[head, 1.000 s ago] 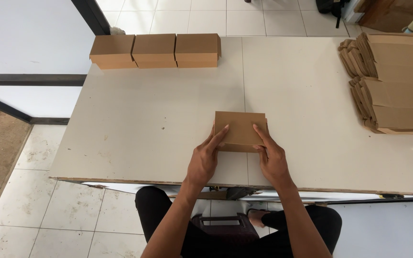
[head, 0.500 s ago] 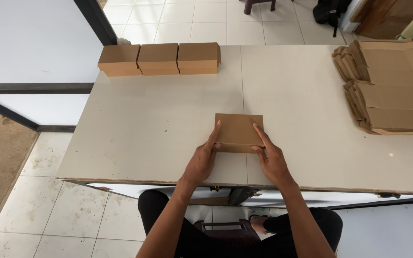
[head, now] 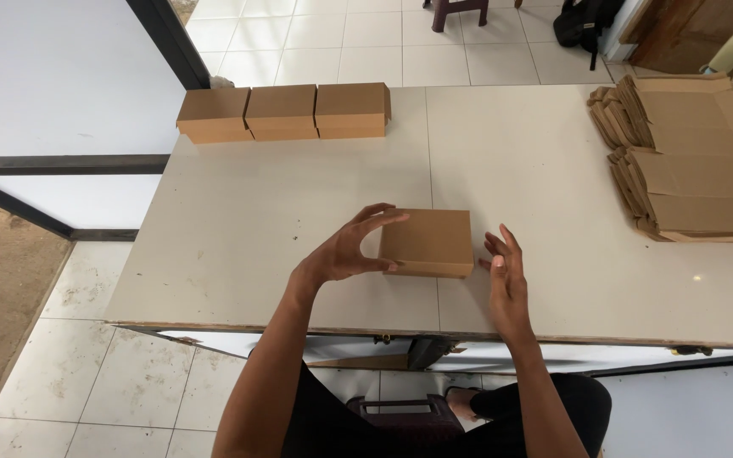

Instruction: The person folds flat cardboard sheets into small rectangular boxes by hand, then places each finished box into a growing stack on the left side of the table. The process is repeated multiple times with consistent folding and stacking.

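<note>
1. Head view looks down on a pale table [head: 239, 229] where one closed brown cardboard box [head: 428, 242] lies flat near the front edge; what it holds cannot be seen.
2. At the table's far left stand three more closed cardboard boxes [head: 282, 111], side by side and touching in a row, their contents equally hidden.
3. On the right side lie two stacks of flat, unfolded cardboard blanks [head: 689, 157], one behind the other; the sheets in each are too many and too tightly packed to count.
4. Left hand [head: 345, 250] grips the box's left end, fingers curled over the top edge and thumb at the near corner.
5. Right hand [head: 505, 271] is open, fingers spread, just beside the box's right end and not touching it; the two hands sit apart with the box between them.
6. On the tiled floor beyond the table show a dark stool's legs [head: 456, 10] and a black bag [head: 584, 25].
7. Compared with half a second ago, the right hand has come off the box, where both hands then pressed against its sides; the left hand has shifted to a grip on the end, and the box sits slightly turned.
</note>
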